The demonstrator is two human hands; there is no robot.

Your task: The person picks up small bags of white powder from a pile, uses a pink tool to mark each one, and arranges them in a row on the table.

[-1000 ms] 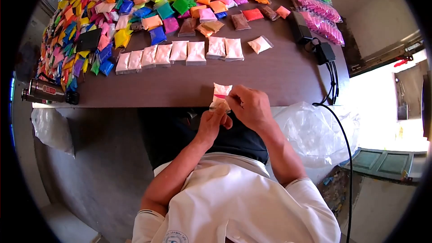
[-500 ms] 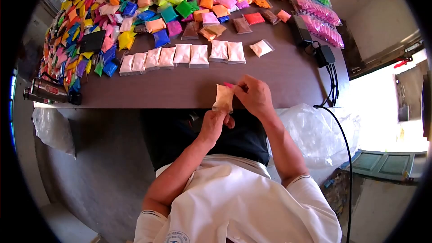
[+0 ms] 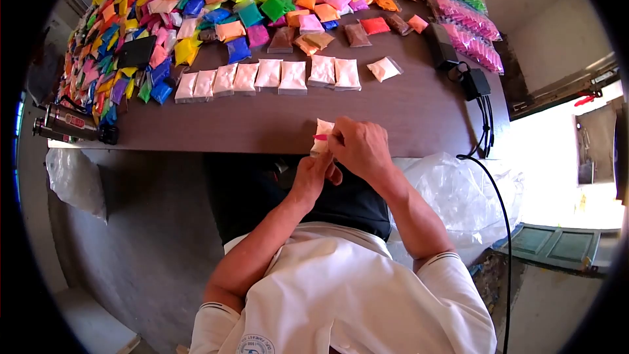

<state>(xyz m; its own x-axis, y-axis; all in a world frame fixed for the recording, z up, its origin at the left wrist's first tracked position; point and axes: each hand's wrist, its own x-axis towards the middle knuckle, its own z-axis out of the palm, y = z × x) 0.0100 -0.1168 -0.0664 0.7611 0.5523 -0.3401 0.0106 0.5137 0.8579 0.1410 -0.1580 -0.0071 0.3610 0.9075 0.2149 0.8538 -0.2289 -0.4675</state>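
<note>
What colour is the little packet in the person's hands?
Pale peach packet, crossed by a pink strip; head view shows it.

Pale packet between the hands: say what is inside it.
The pale packet holds something pale peach, seemingly powder. The right hand and left hand cover most of it, and a pink strip crosses its front.

Packet (image 3: 322, 128) pale peach-white, with a bright pink strip (image 3: 321, 137) across it. Row of 8 packets (image 3: 268, 75) the same pale pinkish white on the dark brown table (image 3: 406, 111); the heap (image 3: 216, 6) beyond is mixed yellow, blue, green, orange, pink, magenta and brown. Shirt (image 3: 341, 295) white, cable (image 3: 498, 203) and adapter (image 3: 475, 82) black.
</note>
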